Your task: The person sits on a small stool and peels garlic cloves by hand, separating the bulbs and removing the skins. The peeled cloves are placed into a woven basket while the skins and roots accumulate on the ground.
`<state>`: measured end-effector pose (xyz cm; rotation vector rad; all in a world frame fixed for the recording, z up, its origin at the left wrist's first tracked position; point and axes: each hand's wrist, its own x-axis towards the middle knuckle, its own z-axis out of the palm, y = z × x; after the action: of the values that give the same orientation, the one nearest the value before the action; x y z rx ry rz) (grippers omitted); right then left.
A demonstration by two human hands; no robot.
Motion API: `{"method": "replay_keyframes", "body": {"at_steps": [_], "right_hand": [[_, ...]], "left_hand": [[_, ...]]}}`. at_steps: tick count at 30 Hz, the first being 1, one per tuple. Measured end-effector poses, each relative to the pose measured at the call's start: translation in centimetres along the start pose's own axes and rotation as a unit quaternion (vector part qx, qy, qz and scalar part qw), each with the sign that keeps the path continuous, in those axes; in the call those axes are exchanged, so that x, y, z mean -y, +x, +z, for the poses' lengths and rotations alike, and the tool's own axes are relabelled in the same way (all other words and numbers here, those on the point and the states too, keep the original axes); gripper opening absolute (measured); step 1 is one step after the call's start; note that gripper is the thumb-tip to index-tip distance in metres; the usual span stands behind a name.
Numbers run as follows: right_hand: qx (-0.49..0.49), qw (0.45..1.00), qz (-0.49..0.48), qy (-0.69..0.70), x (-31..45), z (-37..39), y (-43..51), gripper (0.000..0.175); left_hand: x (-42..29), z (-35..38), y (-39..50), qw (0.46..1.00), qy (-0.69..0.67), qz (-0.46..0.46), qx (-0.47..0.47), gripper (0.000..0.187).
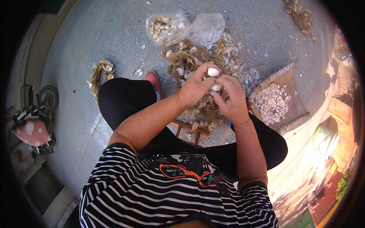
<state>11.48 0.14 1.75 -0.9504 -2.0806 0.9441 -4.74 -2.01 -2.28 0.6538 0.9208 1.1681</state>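
My left hand [194,87] grips a white garlic bulb [213,72] between its thumb and fingers. My right hand [233,103] pinches a second pale garlic piece [216,87] just below it; whether the two are joined is hidden by the fingers. Beneath both hands lies a heap of dried garlic bulbs [186,57] with brown roots and braided stems. Loose papery garlic skins [251,78] are strewn to its right. A woven winnowing basket [296,104] beside my right knee holds a pile of garlic cloves [272,104].
Beyond the heap, a clear plastic bag [209,28] contains garlic pieces. A garlic braid [99,71] lies by my left knee, another bundle [299,17] at the far right. A wooden stool [188,128] stands between my legs. A scooter [31,131] is at left, a bucket [325,141] at right.
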Motion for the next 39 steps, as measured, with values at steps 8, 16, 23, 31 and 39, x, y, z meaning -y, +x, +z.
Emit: {"method": "replay_keyframes", "body": {"at_steps": [8,16,23,31,39], "right_hand": [[-0.012,0.942,0.204,0.268,-1.3,-0.1,-0.8,0.022],[-0.029,0.966,0.188,0.178,-0.9,0.6,-0.6,0.019],[-0.144,0.839,0.327,0.411,-2.4,0.2,-0.5,0.020],[-0.076,0.803,0.316,0.500,-2.3,0.4,-0.5,0.017],[-0.045,0.910,0.285,0.296,-2.1,0.7,-0.3,0.011]], "left_hand": [[-0.6,0.2,0.2,0.999,-0.050,-0.013,-0.005,0.008],[-0.2,0.1,0.0,0.983,0.181,0.031,-0.014,0.017],[-0.6,0.2,-0.2,0.990,0.142,-0.020,0.002,0.015],[-0.6,0.9,-0.4,0.989,0.149,-0.004,-0.002,0.014],[0.0,0.6,-0.6,0.981,0.187,-0.002,-0.045,0.013]]}}
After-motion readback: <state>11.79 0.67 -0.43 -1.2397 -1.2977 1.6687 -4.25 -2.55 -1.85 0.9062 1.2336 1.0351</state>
